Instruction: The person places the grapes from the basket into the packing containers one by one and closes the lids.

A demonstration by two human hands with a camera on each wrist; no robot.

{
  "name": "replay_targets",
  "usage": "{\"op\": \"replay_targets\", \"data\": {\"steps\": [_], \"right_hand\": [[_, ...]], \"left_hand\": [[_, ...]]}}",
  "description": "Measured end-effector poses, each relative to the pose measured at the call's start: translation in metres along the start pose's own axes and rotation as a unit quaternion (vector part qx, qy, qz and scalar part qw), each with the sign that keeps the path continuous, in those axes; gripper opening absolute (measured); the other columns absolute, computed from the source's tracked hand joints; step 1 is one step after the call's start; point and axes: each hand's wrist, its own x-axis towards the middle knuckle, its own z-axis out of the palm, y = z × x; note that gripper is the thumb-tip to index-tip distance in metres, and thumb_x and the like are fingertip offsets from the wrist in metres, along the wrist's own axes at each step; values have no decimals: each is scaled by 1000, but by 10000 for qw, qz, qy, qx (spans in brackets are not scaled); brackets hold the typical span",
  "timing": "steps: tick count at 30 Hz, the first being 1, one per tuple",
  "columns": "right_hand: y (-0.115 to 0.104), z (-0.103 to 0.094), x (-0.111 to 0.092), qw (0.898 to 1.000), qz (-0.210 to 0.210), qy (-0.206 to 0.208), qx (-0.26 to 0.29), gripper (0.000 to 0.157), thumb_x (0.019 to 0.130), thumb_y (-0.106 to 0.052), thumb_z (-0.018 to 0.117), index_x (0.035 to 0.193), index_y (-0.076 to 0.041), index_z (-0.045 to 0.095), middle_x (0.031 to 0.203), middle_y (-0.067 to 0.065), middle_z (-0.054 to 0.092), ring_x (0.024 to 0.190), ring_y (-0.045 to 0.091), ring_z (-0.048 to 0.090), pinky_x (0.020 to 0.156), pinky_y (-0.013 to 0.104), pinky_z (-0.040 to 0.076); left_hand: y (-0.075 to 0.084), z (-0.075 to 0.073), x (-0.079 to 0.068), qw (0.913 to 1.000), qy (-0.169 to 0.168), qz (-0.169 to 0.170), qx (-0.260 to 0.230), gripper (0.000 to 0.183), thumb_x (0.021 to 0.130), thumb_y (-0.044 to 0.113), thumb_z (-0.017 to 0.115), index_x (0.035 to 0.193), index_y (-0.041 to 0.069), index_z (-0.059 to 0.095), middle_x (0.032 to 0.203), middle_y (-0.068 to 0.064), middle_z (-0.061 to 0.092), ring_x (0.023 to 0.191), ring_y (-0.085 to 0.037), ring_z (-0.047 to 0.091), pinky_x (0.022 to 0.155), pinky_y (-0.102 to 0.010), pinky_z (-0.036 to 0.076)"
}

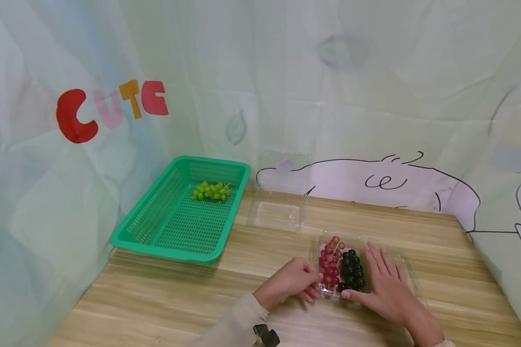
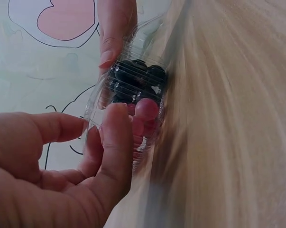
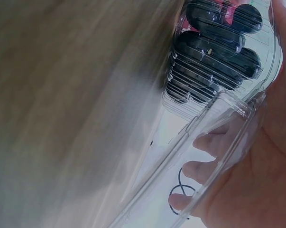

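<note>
A clear hinged plastic container point(image 1: 347, 237) lies on the table, with red grapes point(image 1: 329, 266) in its left part and black grapes point(image 1: 350, 271) on the right. At its left rim my left hand point(image 1: 295, 280) has its fingers curled, pinching the edge between thumb and finger. My right hand point(image 1: 388, 291) is spread out, palm down, over the right side. Its thumb reaches the near edge beside the black grapes. In the right wrist view the clear lid point(image 3: 180, 164) folds away from the grape-filled part, and several fingertips point(image 3: 207, 142) show through it.
A green plastic basket point(image 1: 165, 250) stands at the left with a bunch of green grapes point(image 1: 210, 191) inside. Another clear container point(image 1: 279, 214) stands at the back, its lid upright near the printed curtain point(image 1: 286, 106). The wooden table point(image 1: 156, 299) ends at the curtain.
</note>
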Motion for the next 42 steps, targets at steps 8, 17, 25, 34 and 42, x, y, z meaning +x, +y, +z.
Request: {"op": "replay_targets", "data": {"steps": [8, 17, 25, 34, 42], "right_hand": [[0, -1, 2, 10000, -58, 74, 26, 121, 81, -72, 69, 161, -2, 13, 167, 22, 17, 150, 52, 16, 109, 79, 18], [-1, -1, 4, 10000, -80, 8, 40, 121, 81, -72, 69, 161, -1, 11, 167, 23, 16, 150, 51, 15, 109, 79, 18], [0, 0, 5, 9999, -68, -12, 79, 120, 81, -71, 69, 160, 1, 15, 167, 23, 17, 150, 51, 15, 109, 79, 18], [1, 1, 4, 9999, -73, 50, 47, 121, 81, -71, 69, 160, 1, 15, 166, 23, 17, 150, 52, 16, 110, 79, 18], [2, 0, 3, 10000, -11, 14, 32, 121, 81, -72, 69, 160, 1, 13, 167, 23, 16, 150, 52, 15, 109, 79, 18]], "left_hand": [[-3, 2, 1, 9999, 23, -84, -93, 25, 96, 11, 66, 77, -5, 69, 67, -10, 67, 53, -12, 60, 49, -26, 57], [-5, 5, 4, 9995, 269, -20, -175, 22, 92, 5, 64, 70, 0, 66, 63, -5, 64, 51, -11, 58, 48, -24, 55], [-7, 7, 6, 9984, 362, -23, -429, 20, 89, 3, 65, 69, -1, 65, 60, -4, 62, 48, -11, 56, 43, -20, 50], [-9, 5, 7, 9986, 220, -55, -485, 21, 92, 4, 67, 72, -1, 65, 64, -7, 65, 51, -12, 58, 46, -21, 52], [-10, -2, 4, 9987, -263, -26, -441, 18, 97, 10, 67, 83, -3, 69, 76, -12, 71, 58, -12, 61, 55, -25, 58]]}}
